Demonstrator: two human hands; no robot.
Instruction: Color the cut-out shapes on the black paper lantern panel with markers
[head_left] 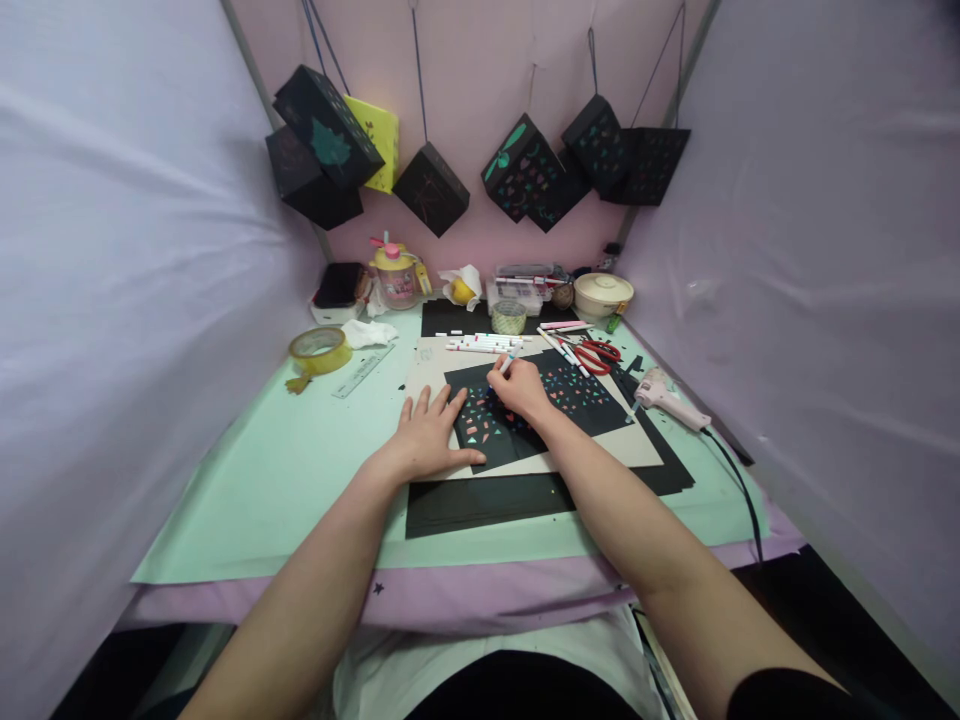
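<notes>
A black sheet [600, 418] covered with small coloured shapes lies at a slant on a pale board [645, 450]. My left hand [427, 437] rests flat with its fingers spread, over the left edge of the sheet and the board. My right hand [523, 388] is closed around a white marker [510, 360], held over the upper middle of the sheet. The marker's tip is too small to make out clearly. Several white markers [484, 343] lie in a group just beyond the sheet. More black paper [480, 503] shows beneath the board.
Red scissors [600, 355] and a glue gun [671, 400] with a cord lie to the right. Yellow tape [320, 350] and a ruler [363, 371] are on the left. A pink-and-yellow cup [397, 280] and a lidded bowl [603, 294] stand behind. Black boxes [433, 190] hang above.
</notes>
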